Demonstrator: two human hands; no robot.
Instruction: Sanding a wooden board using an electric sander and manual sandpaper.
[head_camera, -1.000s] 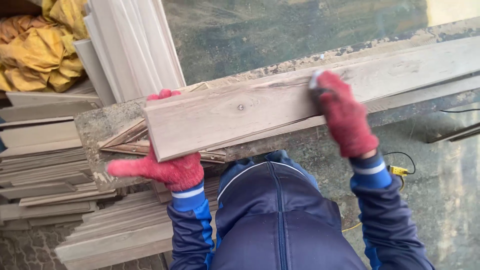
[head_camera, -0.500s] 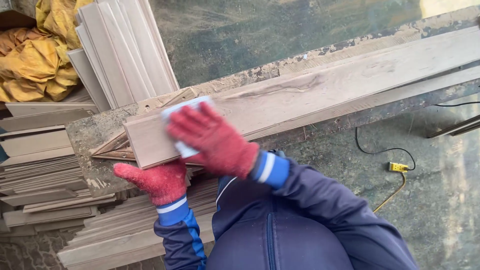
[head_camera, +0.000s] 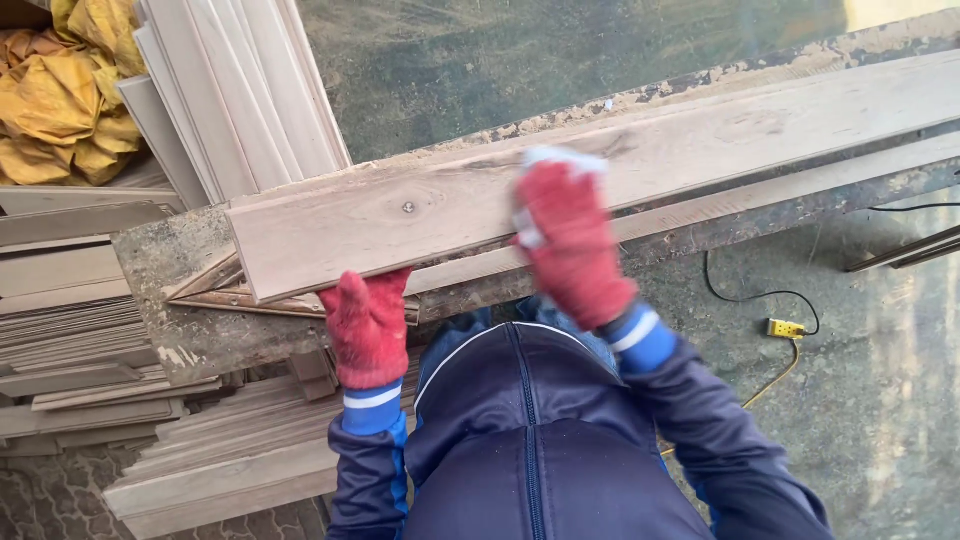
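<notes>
Red knit gloves cover both my hands. My right hand (head_camera: 572, 245) sits just right of the middle of the frame, pressed palm-down on a long wooden board (head_camera: 420, 215), its fingers closed over a pale sanding pad (head_camera: 553, 160) whose light edge peeks out above my fingertips. The board runs from the left-centre of the frame up toward the upper right edge, lying flat on a rough, worn workbench (head_camera: 190, 330), with a dark knot showing on its face to the left of my right hand. My left hand (head_camera: 366, 325) is at the lower middle-left, fingers pointing up and resting against the near edge of the board; whether it grips the edge or only braces it I cannot tell. Thin strips of wood (head_camera: 215, 280) lie beneath the board's left end on the bench. Pale planks (head_camera: 240, 90) lean in the upper left, beside a crumpled yellow cloth (head_camera: 70, 100) in the corner. More stacked boards (head_camera: 80, 350) fill the left edge and lower left. A yellow plug (head_camera: 785, 328) with its cable lies on the concrete floor at the right.
</notes>
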